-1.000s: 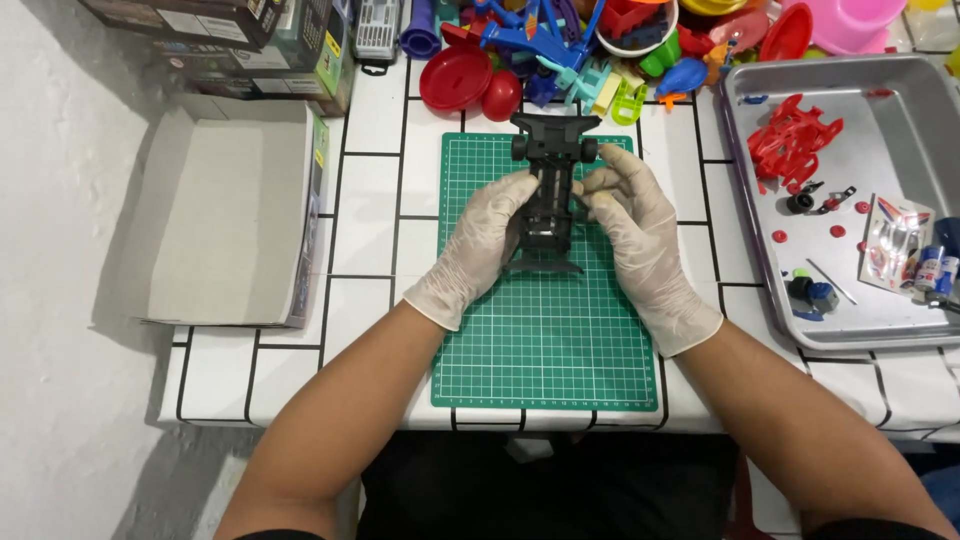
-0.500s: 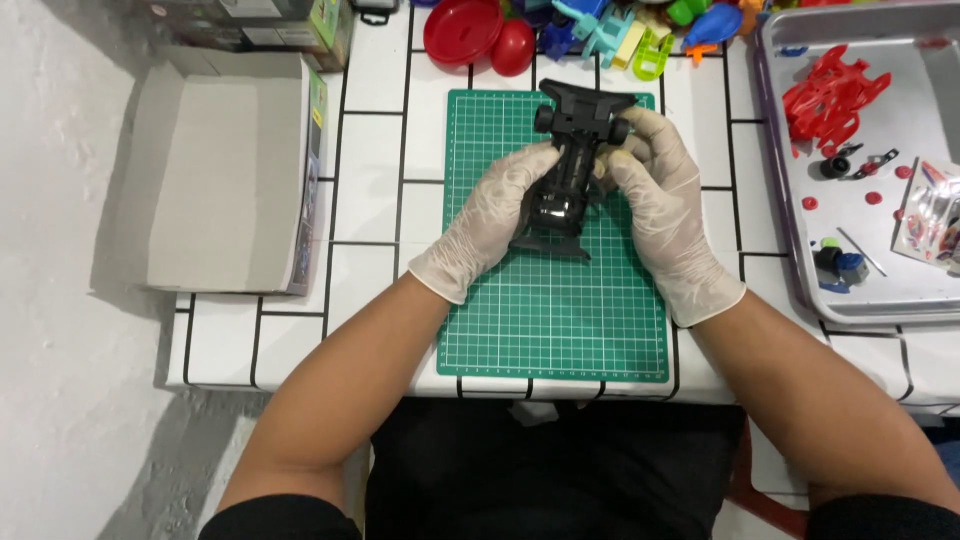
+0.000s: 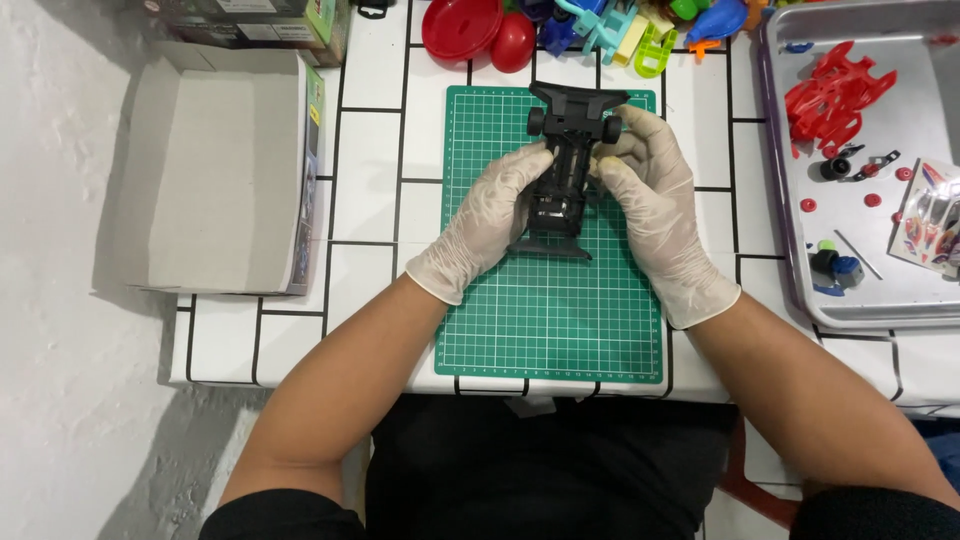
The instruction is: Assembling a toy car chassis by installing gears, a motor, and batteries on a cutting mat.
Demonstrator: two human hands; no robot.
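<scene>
A black toy car chassis (image 3: 565, 170) with small black wheels at its far end is held over the green cutting mat (image 3: 550, 310). My left hand (image 3: 490, 215), in a pale glove, grips the chassis along its left side. My right hand (image 3: 650, 195), also gloved, holds its right side near the far wheels. Both hands are closed on the chassis, which points away from me.
An open grey cardboard box (image 3: 215, 170) lies at the left. A metal tray (image 3: 860, 300) at the right holds a red car body shell (image 3: 830, 95), small parts and a sticker sheet (image 3: 925, 225). Red bowls (image 3: 460, 25) and colourful toys (image 3: 640, 25) line the far edge.
The view has shifted, so the mat and hands sit higher in the frame. Both hands stay on the chassis, which has turned slightly in my grip.
</scene>
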